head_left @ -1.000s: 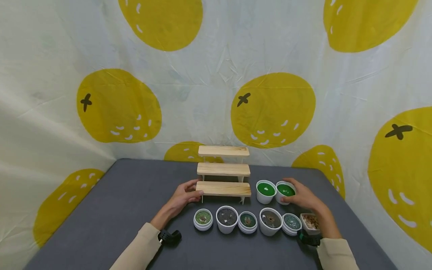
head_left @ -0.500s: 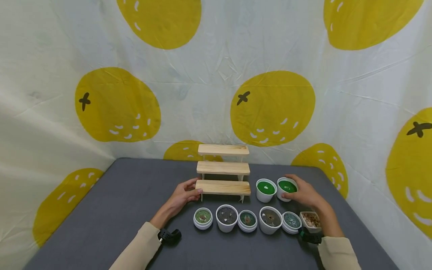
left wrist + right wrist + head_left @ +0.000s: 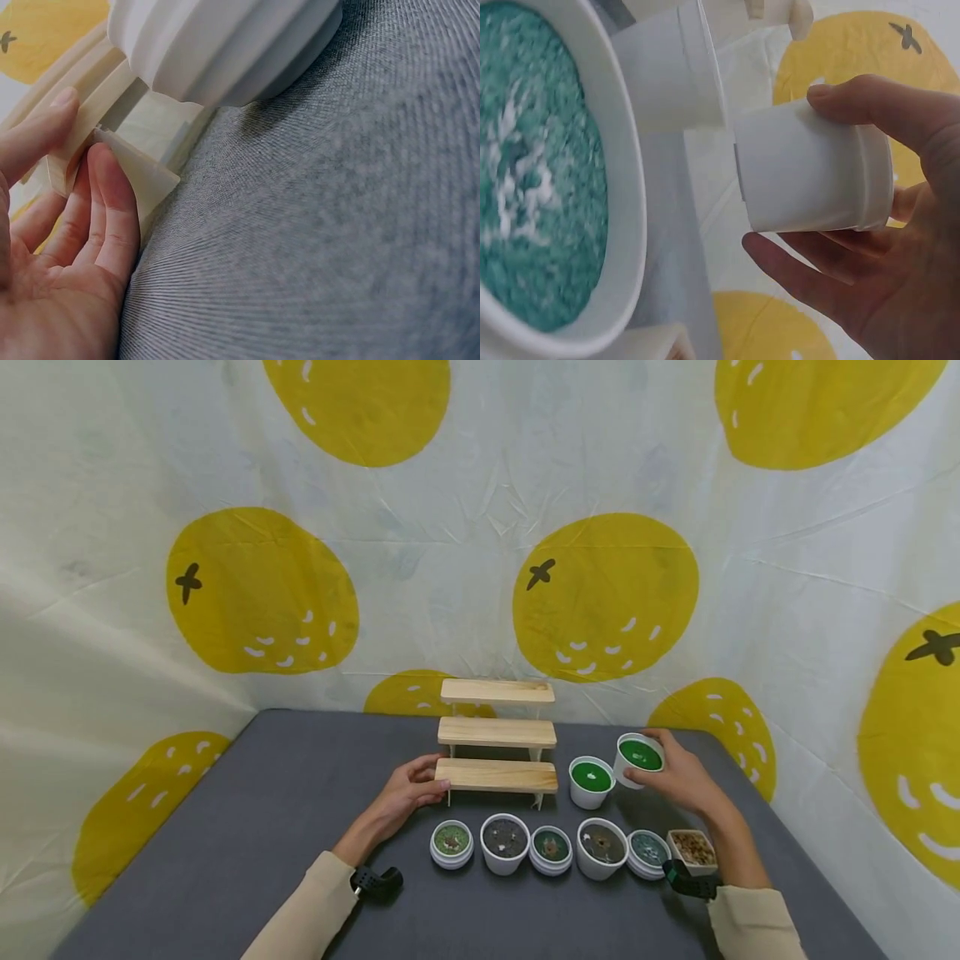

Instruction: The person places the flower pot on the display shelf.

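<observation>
A three-tier wooden stand (image 3: 497,774) is upright on the table, its steps rising toward the back. My left hand (image 3: 401,797) pinches the left end of its lowest step, thumb on top and fingers underneath, as the left wrist view shows. In my right hand (image 3: 678,772) is a white pot (image 3: 810,169) filled with something green, gripped by its sides and raised off the table. Just left of it stands a matching white pot (image 3: 592,782) with a green top. The right wrist view shows the thumb on one side of the held pot and fingers on the other.
In front of the stand runs a row of several small white pots, among them a dark-filled one (image 3: 505,846) and a ribbed one with a blue-green top (image 3: 648,853). A square pot of brown bits (image 3: 693,850) ends the row. Behind hangs a patterned curtain (image 3: 435,577).
My right hand has lifted the green-topped pot off the table, moving it slightly right and away from its neighbour. My left hand has stayed on the stand.
</observation>
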Demonstrator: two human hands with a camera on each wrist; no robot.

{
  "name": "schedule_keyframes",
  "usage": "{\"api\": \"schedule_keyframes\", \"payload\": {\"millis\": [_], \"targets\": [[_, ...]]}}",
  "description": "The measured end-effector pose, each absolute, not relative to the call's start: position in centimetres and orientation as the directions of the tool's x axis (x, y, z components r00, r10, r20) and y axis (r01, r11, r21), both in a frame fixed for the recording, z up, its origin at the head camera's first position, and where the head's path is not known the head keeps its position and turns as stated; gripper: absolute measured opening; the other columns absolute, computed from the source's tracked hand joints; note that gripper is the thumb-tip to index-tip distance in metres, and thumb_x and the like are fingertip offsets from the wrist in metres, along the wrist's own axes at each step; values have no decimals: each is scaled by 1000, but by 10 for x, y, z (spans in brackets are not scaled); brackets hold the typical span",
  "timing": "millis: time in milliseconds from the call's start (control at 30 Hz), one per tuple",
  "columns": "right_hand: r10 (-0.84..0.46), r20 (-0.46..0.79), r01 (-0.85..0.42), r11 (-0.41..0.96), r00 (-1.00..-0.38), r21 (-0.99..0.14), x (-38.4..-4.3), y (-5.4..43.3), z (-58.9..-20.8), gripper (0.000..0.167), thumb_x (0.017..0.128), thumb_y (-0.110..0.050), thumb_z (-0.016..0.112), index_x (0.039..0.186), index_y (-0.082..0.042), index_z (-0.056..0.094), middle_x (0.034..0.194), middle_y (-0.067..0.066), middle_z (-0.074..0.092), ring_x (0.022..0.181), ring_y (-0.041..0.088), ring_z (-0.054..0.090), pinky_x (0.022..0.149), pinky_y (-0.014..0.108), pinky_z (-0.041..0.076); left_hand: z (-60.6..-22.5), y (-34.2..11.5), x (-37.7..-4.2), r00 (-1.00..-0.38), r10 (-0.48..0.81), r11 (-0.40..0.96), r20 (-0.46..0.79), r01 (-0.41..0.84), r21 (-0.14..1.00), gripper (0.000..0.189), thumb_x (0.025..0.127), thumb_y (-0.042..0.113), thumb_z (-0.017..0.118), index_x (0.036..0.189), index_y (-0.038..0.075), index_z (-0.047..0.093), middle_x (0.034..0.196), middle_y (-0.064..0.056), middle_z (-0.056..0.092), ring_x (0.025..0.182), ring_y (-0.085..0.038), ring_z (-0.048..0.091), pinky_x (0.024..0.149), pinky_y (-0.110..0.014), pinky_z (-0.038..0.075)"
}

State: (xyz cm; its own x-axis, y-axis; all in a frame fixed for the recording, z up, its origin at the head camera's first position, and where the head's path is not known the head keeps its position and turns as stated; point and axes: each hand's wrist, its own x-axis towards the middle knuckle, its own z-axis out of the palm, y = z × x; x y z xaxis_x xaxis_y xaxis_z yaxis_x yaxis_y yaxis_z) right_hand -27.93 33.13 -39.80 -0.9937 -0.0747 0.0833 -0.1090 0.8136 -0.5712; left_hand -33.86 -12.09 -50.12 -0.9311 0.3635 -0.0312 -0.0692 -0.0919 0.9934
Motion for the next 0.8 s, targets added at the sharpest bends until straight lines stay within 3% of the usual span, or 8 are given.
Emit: {"api": "schedule_keyframes", "payload": {"millis": [400, 800], "targets": [[-118, 232, -228, 817, -965, -530, -285, 314, -381, 85, 91, -33, 78, 151, 6, 34, 127, 30, 61, 100, 36, 64, 74, 36, 50, -505, -126, -336, -926, 376, -45, -32, -53, 998, 79, 90, 11, 80, 158, 8, 39, 98, -2, 71, 89, -14, 69, 81, -28, 59], [-194, 228, -287, 806, -954, -518, -313, 283, -342, 85, 92, -34, 77, 153, 5, 33, 126, 26, 60, 91, 27, 62, 72, 33, 50, -503, -123, -339, -930, 366, -41, -27, -45, 998, 80, 88, 14, 83, 157, 11, 42, 96, -2, 72, 84, -13, 68, 78, -27, 57]]}}
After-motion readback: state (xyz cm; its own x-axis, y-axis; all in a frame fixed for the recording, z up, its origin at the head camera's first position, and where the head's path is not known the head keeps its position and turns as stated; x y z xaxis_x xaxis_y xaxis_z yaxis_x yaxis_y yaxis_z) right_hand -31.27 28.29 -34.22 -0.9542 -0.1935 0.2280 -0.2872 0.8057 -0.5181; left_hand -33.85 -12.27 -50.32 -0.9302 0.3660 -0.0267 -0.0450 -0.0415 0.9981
